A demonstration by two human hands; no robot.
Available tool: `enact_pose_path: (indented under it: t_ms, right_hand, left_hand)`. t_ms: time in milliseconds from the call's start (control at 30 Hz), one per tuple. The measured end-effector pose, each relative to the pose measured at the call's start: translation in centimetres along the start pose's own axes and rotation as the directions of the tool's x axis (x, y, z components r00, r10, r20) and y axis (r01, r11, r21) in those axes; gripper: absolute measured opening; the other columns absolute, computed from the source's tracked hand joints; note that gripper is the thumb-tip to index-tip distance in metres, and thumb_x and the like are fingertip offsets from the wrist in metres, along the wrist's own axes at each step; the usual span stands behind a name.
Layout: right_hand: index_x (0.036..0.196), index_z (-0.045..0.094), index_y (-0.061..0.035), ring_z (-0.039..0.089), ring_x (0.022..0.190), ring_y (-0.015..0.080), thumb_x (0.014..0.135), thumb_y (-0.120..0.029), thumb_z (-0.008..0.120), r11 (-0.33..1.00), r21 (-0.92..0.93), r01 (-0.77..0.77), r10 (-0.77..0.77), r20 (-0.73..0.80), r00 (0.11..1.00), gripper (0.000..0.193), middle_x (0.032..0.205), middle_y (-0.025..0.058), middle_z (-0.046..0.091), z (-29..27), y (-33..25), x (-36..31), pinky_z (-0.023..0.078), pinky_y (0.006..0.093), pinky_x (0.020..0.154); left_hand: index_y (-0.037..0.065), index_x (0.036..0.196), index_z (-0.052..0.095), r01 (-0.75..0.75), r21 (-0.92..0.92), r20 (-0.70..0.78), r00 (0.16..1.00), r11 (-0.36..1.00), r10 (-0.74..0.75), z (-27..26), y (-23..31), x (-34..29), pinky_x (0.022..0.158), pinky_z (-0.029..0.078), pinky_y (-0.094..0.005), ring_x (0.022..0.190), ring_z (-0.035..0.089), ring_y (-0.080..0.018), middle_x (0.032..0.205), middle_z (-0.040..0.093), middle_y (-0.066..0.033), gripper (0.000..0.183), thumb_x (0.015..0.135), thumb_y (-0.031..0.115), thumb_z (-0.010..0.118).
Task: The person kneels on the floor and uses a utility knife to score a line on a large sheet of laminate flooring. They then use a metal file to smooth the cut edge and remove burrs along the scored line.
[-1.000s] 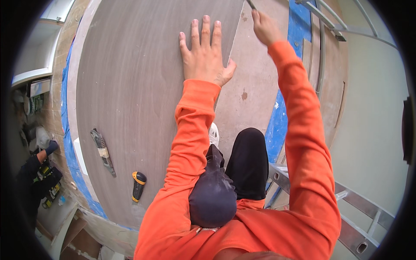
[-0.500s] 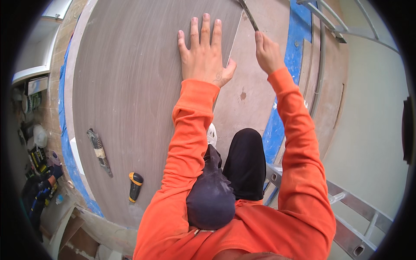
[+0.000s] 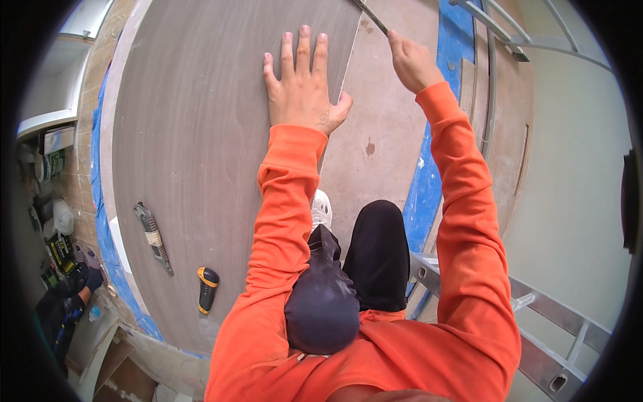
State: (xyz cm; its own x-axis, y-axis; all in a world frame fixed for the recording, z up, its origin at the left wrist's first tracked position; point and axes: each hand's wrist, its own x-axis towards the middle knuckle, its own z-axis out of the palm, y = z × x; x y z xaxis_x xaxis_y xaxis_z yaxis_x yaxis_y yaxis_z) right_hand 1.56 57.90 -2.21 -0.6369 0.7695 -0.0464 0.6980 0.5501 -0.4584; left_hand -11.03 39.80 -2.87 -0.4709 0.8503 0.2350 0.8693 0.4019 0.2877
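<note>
My left hand [image 3: 300, 94] presses flat on a grey-brown wood-grain sheet [image 3: 187, 154], fingers spread, its thumb reaching the sheet's right edge. Closed around one end of a long, narrow metal file [image 3: 373, 18] is my right hand [image 3: 413, 63], beyond that edge. The file slants up and left over the sheet's edge, and its far end runs out of the picture. On the sheet's near left part lie a snap-off utility knife [image 3: 153, 238], its handle wrapped in tape, and a tool with a black and yellow handle [image 3: 207, 288]. Neither hand touches them.
A paler board [image 3: 368, 144] lies right of the sheet, with blue covering [image 3: 423, 194] beyond it. One aluminium ladder [image 3: 549, 308] is at the lower right; metal rails [image 3: 509, 33] show at the upper right. At far left are another person's dark-clothed arm [image 3: 70, 301] and assorted tools.
My right hand has moved slightly farther away and left with the file. My left hand has shifted a little to the left, still flat. The other person's arm has moved a little.
</note>
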Motion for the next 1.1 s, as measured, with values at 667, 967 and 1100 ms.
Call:
enact_pose_path:
  t_ms: [667,967,1100]
  right_hand:
    - [0.096,0.052,-0.0011,0.054,0.071,0.0497,0.103,-0.024,0.043,0.940,0.328,0.092,-0.032,-0.183,0.983,0.025,0.072,0.0271,0.056,5.4,-0.8,-2.3,0.041,0.0505,0.059]
    - [0.088,0.058,-0.0026,0.056,0.072,0.0473,0.104,-0.035,0.040,0.922,0.380,0.073,0.003,-0.195,0.981,0.040,0.074,0.0253,0.059,7.1,0.4,-4.4,0.044,0.0520,0.063]
    - [0.087,0.057,-0.0029,0.056,0.071,0.0477,0.104,-0.038,0.038,0.902,0.428,0.052,0.062,-0.248,0.967,0.043,0.073,0.0251,0.060,7.4,1.2,-2.3,0.044,0.0527,0.063]
  left_hand:
    - [0.016,0.145,0.041,-0.007,-0.045,-0.062,0.998,0.999,0.005,0.0,0.2,0.1,0.116,0.020,-0.0542,0.144,0.028,-0.0252,0.155,0.035,-0.0042,0.072,0.084,0.049,0.060]
    - [0.012,0.142,0.046,0.009,-0.128,-0.080,0.997,0.992,-0.019,0.1,-1.0,0.3,0.117,0.019,-0.0501,0.143,0.032,-0.0251,0.152,0.041,-0.0043,0.053,0.093,0.034,0.050]
    - [0.014,0.143,0.046,0.046,-0.044,-0.094,0.994,0.998,-0.050,1.3,-0.8,1.8,0.118,0.018,-0.0497,0.143,0.031,-0.0240,0.153,0.040,-0.0029,0.049,0.097,0.029,0.044]
